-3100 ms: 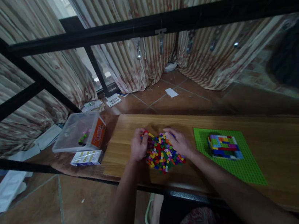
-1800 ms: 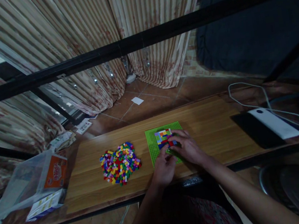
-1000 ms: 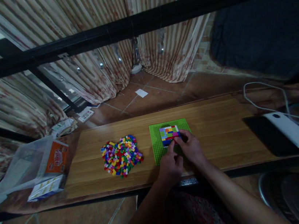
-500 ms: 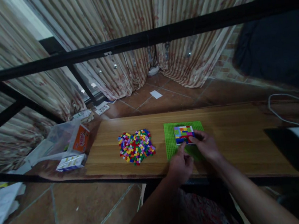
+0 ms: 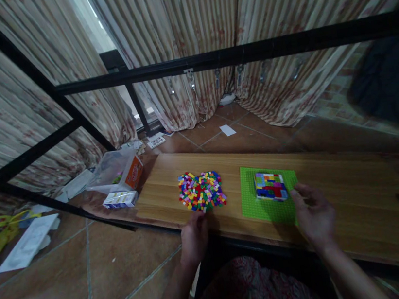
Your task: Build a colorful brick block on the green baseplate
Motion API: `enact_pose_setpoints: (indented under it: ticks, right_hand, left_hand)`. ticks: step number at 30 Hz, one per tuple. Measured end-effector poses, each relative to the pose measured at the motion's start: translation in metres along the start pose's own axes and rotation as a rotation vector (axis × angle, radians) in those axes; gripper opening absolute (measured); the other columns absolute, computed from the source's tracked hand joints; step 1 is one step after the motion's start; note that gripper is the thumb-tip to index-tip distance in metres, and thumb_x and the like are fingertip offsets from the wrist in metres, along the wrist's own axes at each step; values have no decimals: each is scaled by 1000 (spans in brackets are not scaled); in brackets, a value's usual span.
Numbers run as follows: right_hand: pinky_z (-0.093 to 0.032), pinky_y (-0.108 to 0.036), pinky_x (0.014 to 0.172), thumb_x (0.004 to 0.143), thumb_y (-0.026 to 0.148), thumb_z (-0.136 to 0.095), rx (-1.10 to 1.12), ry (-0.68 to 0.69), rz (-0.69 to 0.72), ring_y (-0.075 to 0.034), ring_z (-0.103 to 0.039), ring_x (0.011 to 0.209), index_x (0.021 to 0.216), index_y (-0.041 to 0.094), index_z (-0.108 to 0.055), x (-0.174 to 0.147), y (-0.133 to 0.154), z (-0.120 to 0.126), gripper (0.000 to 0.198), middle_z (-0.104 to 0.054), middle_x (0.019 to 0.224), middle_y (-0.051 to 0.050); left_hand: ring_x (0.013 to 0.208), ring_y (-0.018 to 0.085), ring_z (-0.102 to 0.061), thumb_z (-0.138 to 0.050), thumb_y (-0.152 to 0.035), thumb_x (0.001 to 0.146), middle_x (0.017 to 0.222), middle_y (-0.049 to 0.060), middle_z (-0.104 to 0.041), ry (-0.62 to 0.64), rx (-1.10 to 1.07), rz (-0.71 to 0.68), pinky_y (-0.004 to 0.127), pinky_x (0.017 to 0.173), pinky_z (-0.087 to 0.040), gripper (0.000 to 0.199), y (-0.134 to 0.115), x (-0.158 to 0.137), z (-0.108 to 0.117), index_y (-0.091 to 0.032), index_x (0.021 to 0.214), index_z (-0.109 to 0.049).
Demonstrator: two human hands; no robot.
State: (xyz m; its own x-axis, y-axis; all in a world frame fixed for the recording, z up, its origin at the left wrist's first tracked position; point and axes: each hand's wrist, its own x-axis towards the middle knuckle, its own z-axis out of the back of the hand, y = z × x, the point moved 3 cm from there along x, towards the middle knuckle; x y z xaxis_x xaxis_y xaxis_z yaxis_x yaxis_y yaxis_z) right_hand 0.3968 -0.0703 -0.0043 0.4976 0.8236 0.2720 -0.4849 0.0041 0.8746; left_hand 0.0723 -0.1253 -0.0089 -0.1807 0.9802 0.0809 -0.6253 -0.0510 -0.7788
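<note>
The left hand (image 5: pixel 194 237) sits at the near side of the loose pile of bricks (image 5: pixel 201 190) on the bench (image 5: pixel 362 216), its fingers drawn together; whether a brick is pinched between them, I cannot tell. The right hand (image 5: pixel 315 213) hangs half curled over the right edge of the green baseplate (image 5: pixel 253 207), thumb and fingertips just beside the brick block (image 5: pixel 270 186), and whether anything is in its grasp is too dim to make out. The block lies on the baseplate, to the right of the pile. The likeliest trouble is at the pile: bricks this small and crowded could scatter if the left fingers rake too hard, and those nearest the bench's front edge could drop to the tiled floor (image 5: pixel 132 256). A careless sweep of the right hand might knock the block or skew the baseplate, and the poor light could make picking a wrong colour easier.
</note>
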Motion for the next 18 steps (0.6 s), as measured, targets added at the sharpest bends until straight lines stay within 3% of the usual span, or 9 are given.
enact_pose_setpoints:
  ticks: [2, 7, 12, 18]
  right_hand:
    - [-50, -38, 78, 84, 50, -56, 21, 74, 95, -21, -63, 83, 101, 19, -68, -19, 21, -5, 38, -70, 100, -11]
    - [-51, -35, 76, 89, 40, -49, -27, 545, 257, -20, -64, 81, 102, 23, -66, -63, 51, -60, 28, -68, 101, -6]
    - [-49, -38, 85, 88, 26, -44, -179, 604, 371, -23, -63, 92, 103, 22, -64, -64, 58, -106, 25, -67, 100, -8]
    - [-47, -33, 74, 88, 28, -49, -333, 622, 454, -22, -62, 85, 96, 23, -65, -51, 63, -127, 18, -66, 96, -7]
  left_hand:
    - [86, 15, -67, -49, -18, 86, 94, 4, -70, 6, 59, 13, 26, 78, -51, 18, 3, 1, 1, -20, 101, -61]
    - [89, 17, -66, -51, -16, 85, 95, 4, -70, 26, 221, 31, 28, 79, -48, 16, -8, 9, -1, -20, 97, -61]
    - [92, 16, -65, -51, -16, 86, 100, 3, -69, 32, 211, 36, 27, 82, -48, 17, -13, 15, -3, -21, 99, -61]
    - [95, 16, -64, -52, -19, 86, 106, 3, -67, 40, 219, 49, 27, 83, -48, 22, -11, 11, -5, -23, 107, -61]
